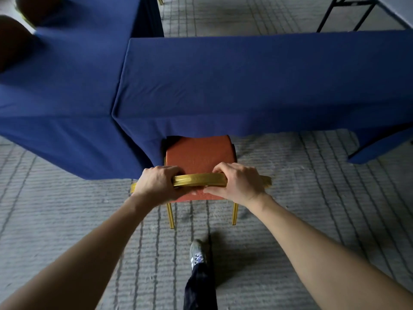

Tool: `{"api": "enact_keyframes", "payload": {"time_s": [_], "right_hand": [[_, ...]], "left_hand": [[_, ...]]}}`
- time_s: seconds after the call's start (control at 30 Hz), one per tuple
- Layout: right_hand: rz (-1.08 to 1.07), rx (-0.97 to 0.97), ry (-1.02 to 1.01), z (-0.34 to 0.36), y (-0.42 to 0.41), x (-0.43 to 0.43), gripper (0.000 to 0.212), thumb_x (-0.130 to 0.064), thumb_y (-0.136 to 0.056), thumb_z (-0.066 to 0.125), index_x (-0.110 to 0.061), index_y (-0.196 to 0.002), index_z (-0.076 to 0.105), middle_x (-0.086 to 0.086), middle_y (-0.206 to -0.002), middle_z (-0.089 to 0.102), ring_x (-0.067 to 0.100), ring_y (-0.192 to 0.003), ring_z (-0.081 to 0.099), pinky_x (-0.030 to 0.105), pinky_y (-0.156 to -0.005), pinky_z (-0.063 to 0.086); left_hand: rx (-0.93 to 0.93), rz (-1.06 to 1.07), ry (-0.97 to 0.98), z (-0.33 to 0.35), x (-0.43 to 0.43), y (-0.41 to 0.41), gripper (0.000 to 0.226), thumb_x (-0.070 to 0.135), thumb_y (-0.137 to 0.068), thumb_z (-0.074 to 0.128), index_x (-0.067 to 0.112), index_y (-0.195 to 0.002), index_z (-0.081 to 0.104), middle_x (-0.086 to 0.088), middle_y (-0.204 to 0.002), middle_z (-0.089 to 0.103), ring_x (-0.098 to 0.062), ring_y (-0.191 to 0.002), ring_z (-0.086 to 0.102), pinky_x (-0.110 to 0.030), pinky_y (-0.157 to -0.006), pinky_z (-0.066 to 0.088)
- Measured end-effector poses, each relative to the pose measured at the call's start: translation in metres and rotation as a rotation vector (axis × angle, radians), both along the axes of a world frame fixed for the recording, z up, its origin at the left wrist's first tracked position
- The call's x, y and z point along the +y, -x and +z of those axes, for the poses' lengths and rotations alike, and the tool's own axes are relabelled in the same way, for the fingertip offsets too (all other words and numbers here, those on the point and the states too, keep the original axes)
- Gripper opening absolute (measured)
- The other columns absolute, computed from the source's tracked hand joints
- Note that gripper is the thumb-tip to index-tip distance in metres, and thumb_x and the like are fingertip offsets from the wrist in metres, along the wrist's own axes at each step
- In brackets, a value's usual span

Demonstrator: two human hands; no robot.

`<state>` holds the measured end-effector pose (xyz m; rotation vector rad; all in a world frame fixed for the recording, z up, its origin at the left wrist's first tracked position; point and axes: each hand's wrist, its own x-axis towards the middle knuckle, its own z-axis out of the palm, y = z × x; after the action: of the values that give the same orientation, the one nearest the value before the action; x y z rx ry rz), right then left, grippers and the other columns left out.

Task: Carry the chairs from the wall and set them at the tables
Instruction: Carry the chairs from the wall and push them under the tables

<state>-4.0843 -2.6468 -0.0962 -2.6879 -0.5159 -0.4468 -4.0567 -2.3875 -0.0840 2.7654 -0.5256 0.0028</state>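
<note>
chair: gold metal-frame chair w/ orange-red padded seat point(199, 154), upright on floor, front of seat tucked under hanging edge of the blue cloth; back edge + 2 rear gold legs point(171, 214) stick out toward the person
top rail: curved gold backrest rail point(200, 180), runs left-right, both hands on it; rail ends poke out past each hand
L hand: left hand point(156, 183) clamped on left part of rail, fingers curled over top, wrapped round the far side, thumb under near side
R hand: right hand point(238, 183) clamped on right part of rail, fingers together, curled over top; fingertips point(218, 168) on seat side, thumb tip on near side below rail
gap betw hands: short stretch of bare rail showing, hands near but apart
near table: long table under dark blue tablecloth point(245, 79), directly ahead of chair, cloth hangs down over front edge
left table: 2nd table w/ same dark blue cloth point(67, 81), butts against near table at a corner, cloth drapes to floor just left of chair seat
floor: grey carpet w/ ribbed line pattern point(312, 175)
foot: grey-white sneaker point(197, 253) + dark trouser leg, on carpet behind chair, between the forearms
far right: black folding table legs point(344, 12), beyond near table
top left: dark brown rounded shapes point(13, 41) at far side of left table, blurry, cannot tell what
</note>
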Motion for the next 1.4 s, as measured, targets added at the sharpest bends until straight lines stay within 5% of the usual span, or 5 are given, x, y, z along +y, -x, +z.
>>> {"api": "enact_keyframes", "payload": {"time_s": [0.27, 0.8, 1.07, 1.23, 1.4], "right_hand": [[0.133, 0.133, 0.022, -0.039, 0.067, -0.006, 0.058, -0.05, -0.078, 0.084, -0.022, -0.123, 0.062, -0.005, -0.104, 0.075, 0.015, -0.088, 0.072, 0.036, -0.068, 0.062], [0.056, -0.079, 0.084, -0.055, 0.064, -0.003, 0.042, -0.057, -0.08, 0.078, -0.02, -0.093, 0.062, -0.007, -0.076, 0.067, 0.012, -0.062, 0.063, 0.028, -0.048, 0.051], [-0.355, 0.218, -0.184, -0.029, 0.116, 0.044, 0.059, -0.033, -0.076, 0.083, -0.016, -0.126, 0.057, 0.006, -0.119, 0.061, 0.028, -0.114, 0.051, 0.046, -0.105, 0.04], [-0.648, 0.316, -0.869, -0.009, 0.161, 0.076, 0.068, -0.029, -0.088, 0.064, -0.017, -0.15, 0.038, 0.009, -0.155, 0.033, 0.025, -0.144, 0.028, 0.041, -0.115, 0.031], [-0.999, 0.75, -1.766, 0.009, 0.145, 0.087, 0.079, -0.053, -0.088, 0.073, -0.018, -0.149, 0.037, 0.007, -0.142, 0.048, 0.028, -0.125, 0.051, 0.047, -0.112, 0.044]], "left_hand": [[-0.081, -0.134, -0.01, -0.043, 0.008, 0.072, 0.041, 0.063, -0.081, 0.076, 0.031, -0.106, 0.071, 0.011, -0.082, 0.075, -0.014, -0.062, 0.07, -0.032, -0.059, 0.06], [-0.249, -0.014, 0.033, -0.056, 0.009, 0.075, 0.046, 0.069, -0.073, 0.074, 0.025, -0.084, 0.066, 0.009, -0.068, 0.068, -0.022, -0.055, 0.065, -0.031, -0.056, 0.05], [-0.021, 0.294, 0.013, -0.039, -0.01, 0.111, 0.057, 0.062, -0.07, 0.083, 0.02, -0.105, 0.063, -0.003, -0.111, 0.059, -0.03, -0.109, 0.051, -0.044, -0.095, 0.038], [0.347, 0.857, 0.651, -0.016, -0.037, 0.156, 0.083, 0.021, -0.082, 0.07, 0.02, -0.155, 0.032, -0.006, -0.166, 0.008, -0.032, -0.153, 0.01, -0.049, -0.125, 0.018], [0.959, 1.287, 1.819, 0.0, -0.042, 0.151, 0.092, 0.052, -0.09, 0.071, 0.014, -0.161, 0.026, -0.022, -0.161, 0.033, -0.044, -0.145, 0.037, -0.059, -0.119, 0.033]]}}
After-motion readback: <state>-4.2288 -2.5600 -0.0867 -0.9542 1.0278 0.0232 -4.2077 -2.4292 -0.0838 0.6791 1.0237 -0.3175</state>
